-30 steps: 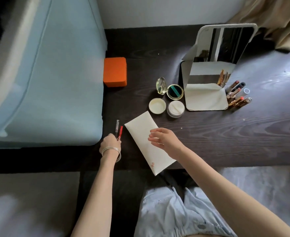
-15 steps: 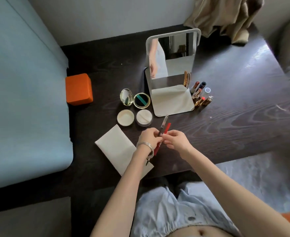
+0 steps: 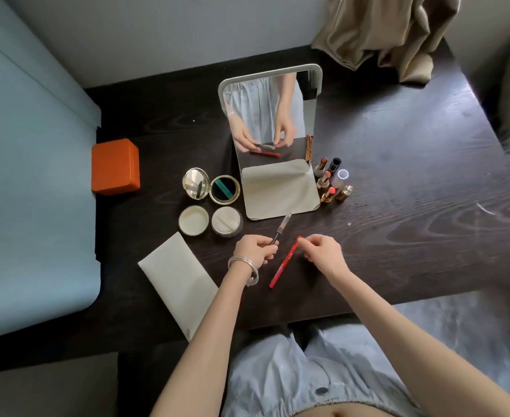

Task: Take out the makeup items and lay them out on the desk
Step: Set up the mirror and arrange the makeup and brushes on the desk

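Here, left hand [image 3: 255,249] gripping silver pencil [image 3: 281,228], right hand [image 3: 323,254] pinching red pencil [image 3: 284,263]

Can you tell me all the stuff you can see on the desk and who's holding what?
mirror: 1, white frame, standing at the back middle of the desk
lipsticks: about 6, gold and dark, right of the mirror
compact: 1, gold, open, left of the mirror
round jars: 2, cream, in front of the compact
pouch: 1, cream, flat at the desk's near left
orange box: 1, at the desk's left edge
beige cloth: 1, far right corner
silver pencil: 1, held by the left hand
red pencil: 1, pinched at its top by the right hand
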A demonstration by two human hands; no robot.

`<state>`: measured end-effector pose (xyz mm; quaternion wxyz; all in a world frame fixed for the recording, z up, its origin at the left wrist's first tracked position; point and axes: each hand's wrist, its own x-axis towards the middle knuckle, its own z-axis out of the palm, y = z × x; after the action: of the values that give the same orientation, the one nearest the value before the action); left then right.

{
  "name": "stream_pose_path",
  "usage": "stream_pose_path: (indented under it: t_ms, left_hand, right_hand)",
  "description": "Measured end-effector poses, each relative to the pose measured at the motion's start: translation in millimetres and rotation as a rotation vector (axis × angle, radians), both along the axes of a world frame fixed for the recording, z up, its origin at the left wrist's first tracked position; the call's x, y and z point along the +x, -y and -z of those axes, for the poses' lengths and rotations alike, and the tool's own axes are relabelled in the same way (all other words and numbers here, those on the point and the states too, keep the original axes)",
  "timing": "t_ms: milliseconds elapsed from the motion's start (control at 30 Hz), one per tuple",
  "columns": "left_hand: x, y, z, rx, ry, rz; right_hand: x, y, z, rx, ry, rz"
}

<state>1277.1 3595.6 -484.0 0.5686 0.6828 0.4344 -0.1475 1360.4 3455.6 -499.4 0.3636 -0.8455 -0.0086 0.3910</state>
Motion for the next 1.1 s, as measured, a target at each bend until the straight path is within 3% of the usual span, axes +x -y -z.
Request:
stream_pose_path:
  t_ms: [100,167,300,433,600,867,1100]
  left_hand:
    - [4,2,-7,-0.175,0.010,0.011]
    - [7,5,-14,-0.302,0.014,0.033]
    - [16,17,-22,-0.420,0.087,-0.114]
    - [28,24,-16,-0.177,0.046,-0.114]
    - [34,30,-16,-0.158,-0.002,-0.180]
    - [34,24,-22,-0.481,0.046,-0.406]
    - [28,20,-21,-0.652,0.018,-0.469]
  right_hand:
    - [9,-8,-9,0.324,-0.229,0.184]
    - [16,-13,-12,0.381,-0.299,0.141]
    - [23,-24,-13,0.386,-0.284,0.023]
    - [23,-38,-10,0.328,-0.188,-0.051]
    - [22,-44,-10,0.288,-0.121,-0.077]
    - [28,-51,-17,0.215,-0.007,-0.252]
    - [27,-51,-18,0.214,-0.056,-0.264]
